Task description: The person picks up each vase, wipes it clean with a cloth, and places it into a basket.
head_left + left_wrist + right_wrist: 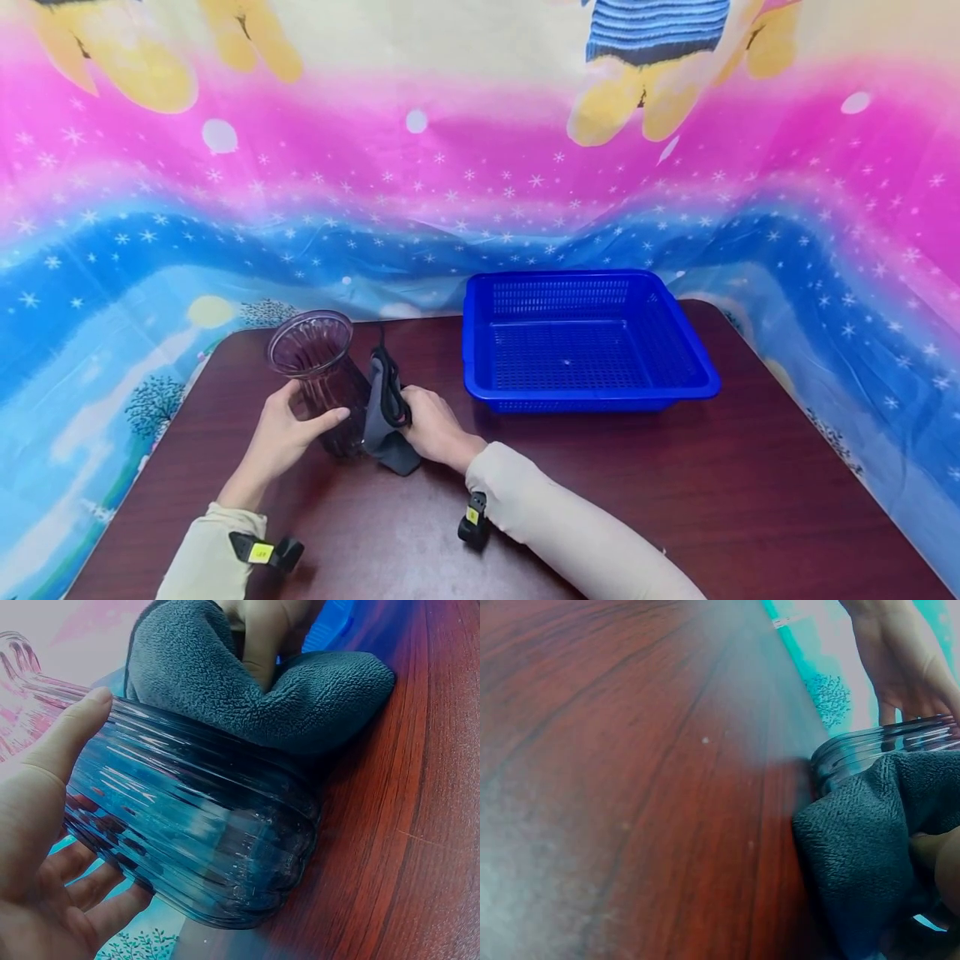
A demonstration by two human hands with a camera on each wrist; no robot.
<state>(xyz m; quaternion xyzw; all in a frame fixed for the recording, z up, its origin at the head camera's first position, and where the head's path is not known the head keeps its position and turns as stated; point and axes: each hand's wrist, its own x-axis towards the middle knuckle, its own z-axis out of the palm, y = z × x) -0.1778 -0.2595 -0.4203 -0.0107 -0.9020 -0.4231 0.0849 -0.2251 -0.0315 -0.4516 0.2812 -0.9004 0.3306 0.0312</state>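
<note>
A purple-tinted ribbed glass vase [330, 387] with a flared rim stands on the table at left, tilted a little. My left hand [281, 437] grips its side, thumb across the near face and fingers round the far side, as the left wrist view confirms. On the vase's right side, my right hand [435, 427] holds a dark grey plush cloth [396, 452] against the glass. The cloth [187, 664] is bunched, with the right thumb pressed into its fold. In the right wrist view, the cloth [851, 832] overlaps the lower part of the vase [855, 754].
A blue perforated plastic basket [592, 394] sits at the back right of the dark red wooden table [637, 492]. Behind the table hangs a colourful printed curtain [480, 183]. Black straps [472, 521] with yellow tags are at both wrists.
</note>
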